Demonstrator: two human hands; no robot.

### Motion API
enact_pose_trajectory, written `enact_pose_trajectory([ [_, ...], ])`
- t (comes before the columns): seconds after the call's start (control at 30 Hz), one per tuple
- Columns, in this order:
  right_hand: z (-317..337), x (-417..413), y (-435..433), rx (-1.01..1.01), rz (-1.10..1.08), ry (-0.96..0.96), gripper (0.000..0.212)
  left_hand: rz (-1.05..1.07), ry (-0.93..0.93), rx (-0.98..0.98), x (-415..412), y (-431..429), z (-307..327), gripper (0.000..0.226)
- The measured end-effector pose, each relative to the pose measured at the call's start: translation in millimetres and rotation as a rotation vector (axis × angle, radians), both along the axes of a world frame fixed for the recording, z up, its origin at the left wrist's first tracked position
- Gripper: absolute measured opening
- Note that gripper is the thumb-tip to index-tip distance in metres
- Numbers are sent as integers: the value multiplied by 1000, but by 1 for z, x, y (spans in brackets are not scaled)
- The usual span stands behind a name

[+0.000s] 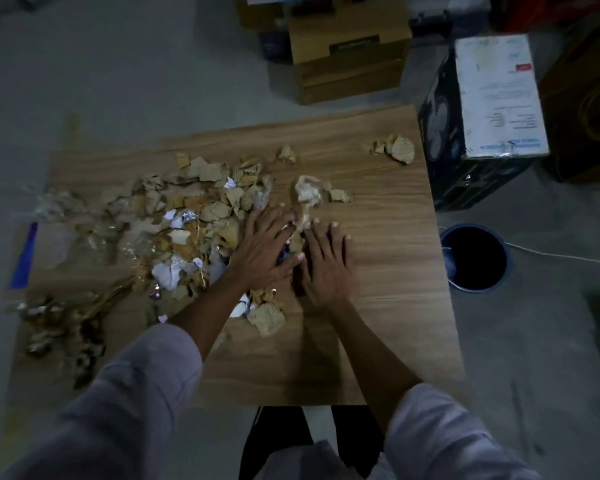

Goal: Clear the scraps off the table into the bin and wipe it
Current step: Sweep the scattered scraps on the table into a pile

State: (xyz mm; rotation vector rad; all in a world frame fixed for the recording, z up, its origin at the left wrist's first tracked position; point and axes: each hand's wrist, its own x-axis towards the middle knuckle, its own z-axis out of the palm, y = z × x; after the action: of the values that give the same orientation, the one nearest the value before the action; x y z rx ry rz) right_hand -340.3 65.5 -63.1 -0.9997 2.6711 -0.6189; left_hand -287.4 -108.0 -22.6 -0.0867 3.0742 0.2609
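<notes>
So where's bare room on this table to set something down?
Bare wood runs along the right side of the table, between the right hand and the edge by the bin, and in the near strip between the forearms. The left half is crowded with the scrap pile; a small scrap cluster sits at the far right corner.

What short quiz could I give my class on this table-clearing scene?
1. True or false: the bin stands on the table.
2. The left hand and right hand are: A) lying flat, fingers straight, at the edge of the main scrap pile; B) gripping a cloth; C) held over the bin.
3. Fill in: a few stray scraps lie near the table's far ____ corner.
Key: 1 false, it stands on the floor beside the table; 2 A; 3 right.
</notes>
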Motion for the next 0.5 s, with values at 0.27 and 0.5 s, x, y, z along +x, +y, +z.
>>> enact_pose_trajectory([
  [0.27,36,-48,33,-504,-293,-257,41,202,265,197,-59,27,35,52],
  [0.5,27,-165,6,-346,-440,-72,65,171,4,303,-176,50,7,73],
])
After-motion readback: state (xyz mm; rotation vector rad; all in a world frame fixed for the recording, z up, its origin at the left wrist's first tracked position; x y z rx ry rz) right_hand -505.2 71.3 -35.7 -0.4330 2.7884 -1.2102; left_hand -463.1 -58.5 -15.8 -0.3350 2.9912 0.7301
